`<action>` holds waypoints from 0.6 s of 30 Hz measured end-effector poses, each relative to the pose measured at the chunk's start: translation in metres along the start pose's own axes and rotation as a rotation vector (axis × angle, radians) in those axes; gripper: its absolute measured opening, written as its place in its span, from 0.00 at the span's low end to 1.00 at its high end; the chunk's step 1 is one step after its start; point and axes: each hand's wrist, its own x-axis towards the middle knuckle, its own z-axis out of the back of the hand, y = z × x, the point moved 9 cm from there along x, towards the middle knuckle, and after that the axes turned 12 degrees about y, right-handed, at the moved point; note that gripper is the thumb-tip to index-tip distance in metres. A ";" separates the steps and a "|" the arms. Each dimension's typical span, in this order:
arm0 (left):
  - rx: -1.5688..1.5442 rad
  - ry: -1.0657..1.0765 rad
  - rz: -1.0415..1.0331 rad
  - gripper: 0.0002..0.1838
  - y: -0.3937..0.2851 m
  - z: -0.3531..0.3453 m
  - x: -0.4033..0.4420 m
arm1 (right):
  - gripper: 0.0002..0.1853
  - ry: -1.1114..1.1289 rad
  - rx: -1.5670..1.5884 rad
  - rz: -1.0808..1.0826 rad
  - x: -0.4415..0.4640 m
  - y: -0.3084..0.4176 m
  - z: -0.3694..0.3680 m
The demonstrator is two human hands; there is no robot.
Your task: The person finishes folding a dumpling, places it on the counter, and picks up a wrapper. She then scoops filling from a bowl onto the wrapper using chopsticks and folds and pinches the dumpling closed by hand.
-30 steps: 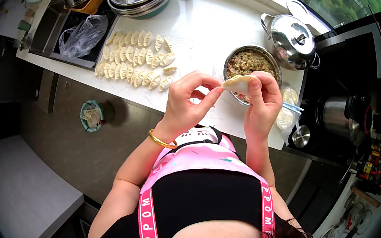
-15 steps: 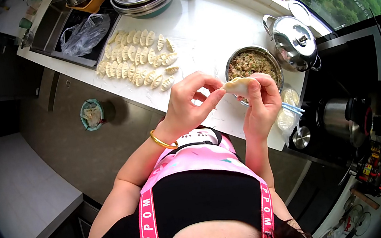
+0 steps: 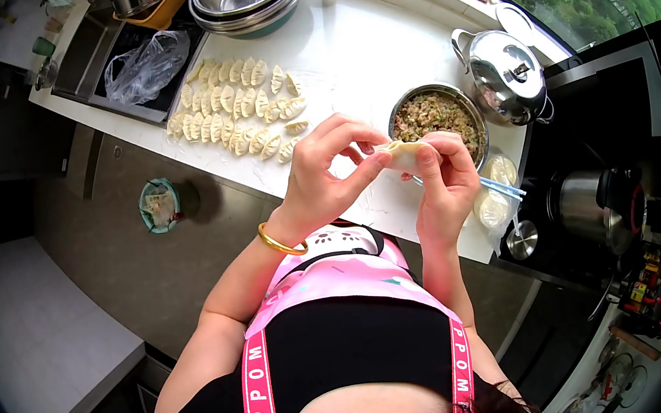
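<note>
A pale folded dumpling is pinched between both hands above the counter's front edge. My left hand has thumb and forefinger closed on its left end. At the other end, the fingers and thumb of my right hand grip it. Behind and to the right of it stands a metal bowl of minced filling. Rows of shaped dumplings lie on the counter to the left.
A lidded steel pot stands behind the bowl. Bagged pale dough rounds with blue chopsticks are at the right edge. Stacked metal bowls and a plastic bag are at the back left.
Both hands have closer fingertips on the dumpling. My right hand has moved slightly left, and the dumpling has shifted left with it.
</note>
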 end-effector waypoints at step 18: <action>-0.029 0.006 0.027 0.04 0.005 -0.007 -0.003 | 0.06 0.022 -0.007 0.013 -0.003 0.002 -0.003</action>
